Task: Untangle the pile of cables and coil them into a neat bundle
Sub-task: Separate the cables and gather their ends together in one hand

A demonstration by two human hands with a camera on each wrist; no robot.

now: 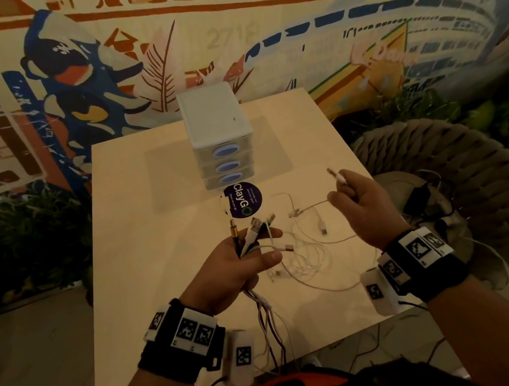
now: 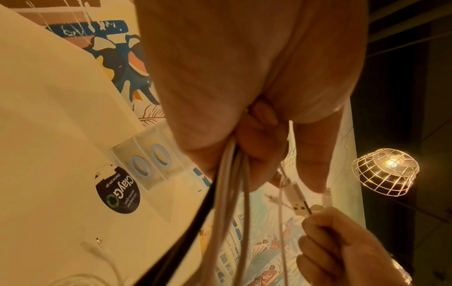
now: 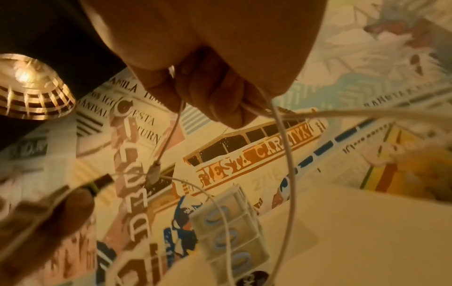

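Note:
My left hand [image 1: 241,263] grips a bunch of cables [image 1: 269,312], white ones and a black one with a gold plug [image 1: 233,227]; their plug ends stick up past the fingers and the cords hang below the table's front edge. In the left wrist view the same cords [image 2: 227,203] run down from the curled fingers [image 2: 259,143]. My right hand [image 1: 362,204] is raised at the right and pinches a thin white cable [image 1: 339,178] near its plug. Loose white cables [image 1: 309,261] lie tangled on the table between the hands. The right wrist view shows fingers [image 3: 220,100] curled on white cords [image 3: 286,154].
A small white three-drawer box [image 1: 218,131] stands at the back middle of the cream table [image 1: 153,244], with a dark round sticker [image 1: 244,199] in front of it. A woven chair [image 1: 462,163] with dark cables stands to the right. A painted wall is behind.

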